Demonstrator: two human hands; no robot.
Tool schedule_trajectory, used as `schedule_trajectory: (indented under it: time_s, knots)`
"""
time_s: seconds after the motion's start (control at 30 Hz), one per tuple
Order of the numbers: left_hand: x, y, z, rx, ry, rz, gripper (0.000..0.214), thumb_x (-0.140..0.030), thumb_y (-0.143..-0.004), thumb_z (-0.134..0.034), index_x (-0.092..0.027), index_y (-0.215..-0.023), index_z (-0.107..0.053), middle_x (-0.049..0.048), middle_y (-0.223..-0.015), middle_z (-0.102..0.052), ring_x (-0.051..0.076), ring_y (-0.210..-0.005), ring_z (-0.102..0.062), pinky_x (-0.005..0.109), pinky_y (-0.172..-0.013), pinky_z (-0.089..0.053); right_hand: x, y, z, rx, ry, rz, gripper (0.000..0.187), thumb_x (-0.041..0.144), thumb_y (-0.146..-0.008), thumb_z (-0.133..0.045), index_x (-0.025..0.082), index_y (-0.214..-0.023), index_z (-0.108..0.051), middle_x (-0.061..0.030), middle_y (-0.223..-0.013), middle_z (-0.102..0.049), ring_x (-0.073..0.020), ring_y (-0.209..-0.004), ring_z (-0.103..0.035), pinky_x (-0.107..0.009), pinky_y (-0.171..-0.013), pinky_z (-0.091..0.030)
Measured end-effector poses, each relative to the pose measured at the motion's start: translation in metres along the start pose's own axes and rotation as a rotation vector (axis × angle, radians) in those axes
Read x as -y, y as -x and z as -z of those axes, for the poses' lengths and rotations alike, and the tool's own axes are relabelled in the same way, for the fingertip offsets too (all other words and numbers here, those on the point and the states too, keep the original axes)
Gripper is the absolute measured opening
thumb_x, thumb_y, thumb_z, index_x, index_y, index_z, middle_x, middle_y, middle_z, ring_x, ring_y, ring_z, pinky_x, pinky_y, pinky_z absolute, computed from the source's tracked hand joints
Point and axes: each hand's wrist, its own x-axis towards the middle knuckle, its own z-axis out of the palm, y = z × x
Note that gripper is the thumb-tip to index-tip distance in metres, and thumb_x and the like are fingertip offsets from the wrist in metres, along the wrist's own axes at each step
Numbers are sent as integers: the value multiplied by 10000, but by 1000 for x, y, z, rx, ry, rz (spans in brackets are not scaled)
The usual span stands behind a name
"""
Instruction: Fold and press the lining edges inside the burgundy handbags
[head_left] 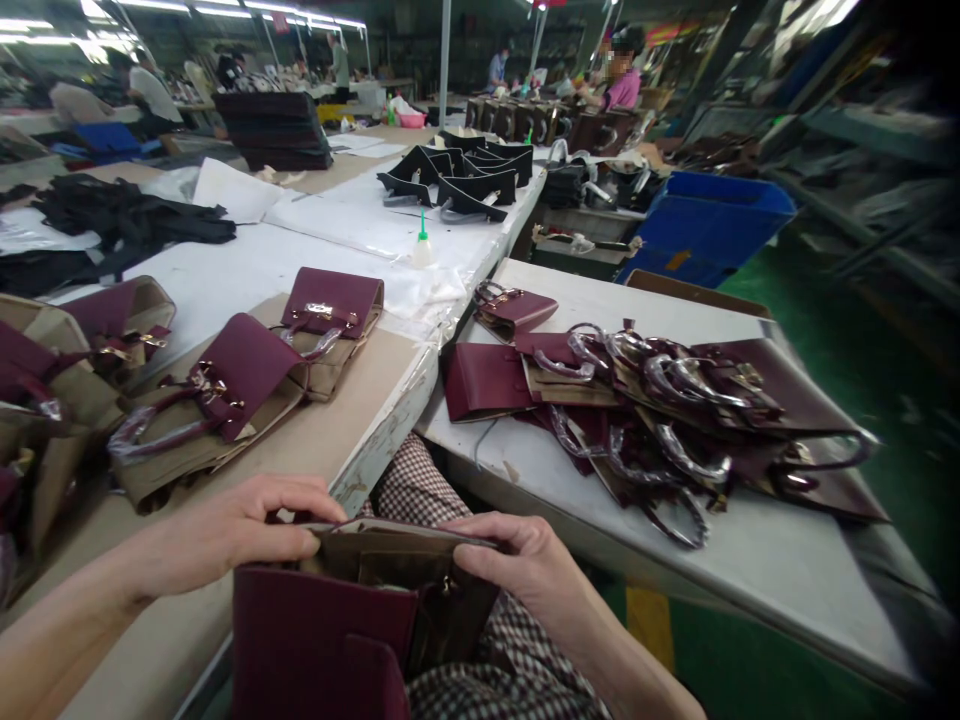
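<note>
Mid-assembly, over the lap at the tabletop (225, 620) edge: maroon bag (330, 625) held open, left hand (251, 525) and right hand (525, 565) fingers pinched on its rim. Next, likely, careful seating of the lining; finished bags (225, 390) nearby.

Maroon bag (322, 630), tan lining. Maroon bags (225, 385) on tan card; maroon pile (660, 400), clear-wrapped handles. Black-and-white check on trousers (420, 485). White table (750, 560). Black pieces (465, 180). Blue bin (709, 225). Green floor (862, 340). Green-capped bottle (422, 245).
</note>
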Motion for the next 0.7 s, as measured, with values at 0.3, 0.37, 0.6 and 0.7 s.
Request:
schedule_trajectory:
  time_s: [0.3,0.37,0.6,0.7]
  knots:
    - [-1,-10,7,158,293,75,220,-368,-806,-699,-166,-894,-696,14,-976,-688,148,-799,-572,221,-696,-411,3,-2,-6,5,86,70,214,392,-845,-714,179,-850,-730,-98,-1187,-715,-280,-1076,-646,-393,-941,-497]
    - [-5,-12,8,181,328,115,250,-346,-807,-693,-171,-985,-675,-7,-866,-668,139,-746,-550,214,-656,-387,4,-1,-7,34,62,75,216,393,-853,-710,179,-832,-690,-100,-1206,-705,-275,-1078,-647,-383,-922,-504]
    - [-21,-21,10,264,91,-9,355,-289,-845,-592,-252,-1183,-697,-5,-986,-700,180,-846,-593,227,-719,-395,7,-1,-10,168,27,61,198,366,-912,-657,200,-1017,-682,-45,-1005,-737,-217,-939,-664,-329,-833,-506]
    - [-20,-24,4,229,11,13,312,-374,-848,-620,-255,-1108,-745,-18,-899,-689,165,-769,-574,217,-671,-369,6,-2,-10,196,44,47,296,360,-923,-644,223,-1180,-700,-39,-1028,-735,-226,-993,-652,-345,-893,-490]
